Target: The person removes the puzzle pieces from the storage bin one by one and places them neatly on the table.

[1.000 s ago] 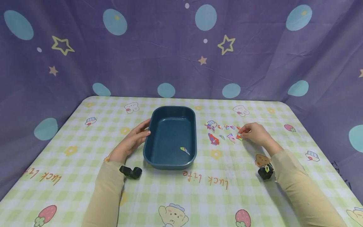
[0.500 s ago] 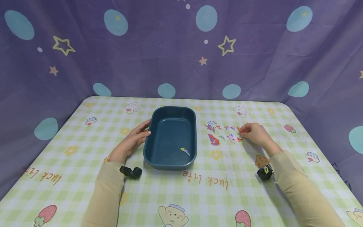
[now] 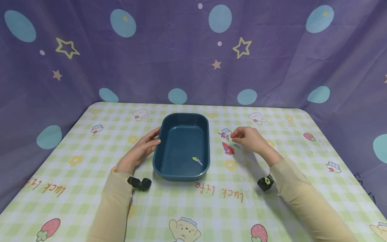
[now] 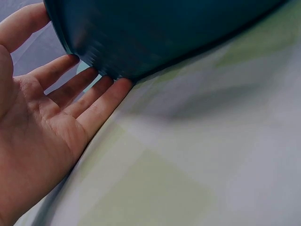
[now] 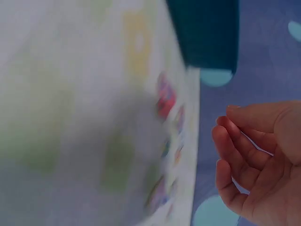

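A deep teal plastic box (image 3: 181, 174) stands near the middle of the table, with one small colourful pointed piece (image 3: 197, 161) inside. My left hand (image 3: 139, 151) rests at its left wall; in the left wrist view, extended fingertips (image 4: 123, 84) touch the lower wall. My right hand (image 3: 249, 138) hovers over several flat, bright cut-out pieces, thumb and fingertips brought close together. I cannot tell whether something small sits between them. A red-and-purple piece (image 3: 228, 149) and a multicoloured one (image 3: 224, 134) show left of the hand. Others are partly hidden under it.
A green-and-white checked tablecloth (image 3: 151, 215) with printed flowers and animals covers the table. A purple curtain (image 3: 181, 60) hangs behind the far edge. Black wrist cameras (image 3: 140, 184) are strapped on both forearms.
My right hand has moved left from the right-hand end of the pieces towards the box, covering some of them. The left hand and the box have stayed put.
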Tool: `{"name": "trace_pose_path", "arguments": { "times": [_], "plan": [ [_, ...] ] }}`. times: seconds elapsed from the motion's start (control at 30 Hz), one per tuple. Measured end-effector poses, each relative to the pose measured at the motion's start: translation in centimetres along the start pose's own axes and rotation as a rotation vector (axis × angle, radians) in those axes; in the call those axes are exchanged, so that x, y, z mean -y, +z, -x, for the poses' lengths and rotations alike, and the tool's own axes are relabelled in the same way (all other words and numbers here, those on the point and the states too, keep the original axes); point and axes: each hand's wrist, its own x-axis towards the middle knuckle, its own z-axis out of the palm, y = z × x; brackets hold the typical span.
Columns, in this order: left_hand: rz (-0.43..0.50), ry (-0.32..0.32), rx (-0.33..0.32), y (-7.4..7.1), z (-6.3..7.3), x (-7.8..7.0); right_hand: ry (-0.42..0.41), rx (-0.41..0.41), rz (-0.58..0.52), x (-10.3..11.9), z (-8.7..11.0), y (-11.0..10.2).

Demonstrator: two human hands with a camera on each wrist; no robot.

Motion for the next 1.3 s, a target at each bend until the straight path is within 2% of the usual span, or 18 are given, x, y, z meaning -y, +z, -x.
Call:
{"name": "trace_pose_path", "arguments": {
  "times": [0.2,0.37,0.6,0.73,0.87,1.07,1.3],
  "plan": [
    [-0.002,0.008,0.003,0.0,0.1,0.1,-0.087,0.017,-0.062,3.6,-0.9,0.7],
    [-0.006,0.004,0.006,-0.1,0.1,0.2,-0.184,0.044,-0.053,6.6,-1.7,1.7],
    [-0.003,0.011,0.003,0.0,-0.1,0.1,-0.324,0.183,0.041,9.6,-2.6,3.4],
    [0.005,0.009,0.003,0.1,-0.1,0.0,-0.364,0.260,0.121,10.3,-2.9,4.5],
    [0.007,0.009,0.004,0.1,-0.1,-0.1,-0.362,0.323,0.236,10.6,-3.2,5.3],
    [0.000,0.012,0.006,0.0,-0.1,0.0,-0.382,0.353,0.430,10.9,-3.3,6.2],
    [0.001,0.017,0.006,0.0,-0.1,0.1,-0.329,0.369,0.630,11.2,-3.5,7.3]
  ]
}}
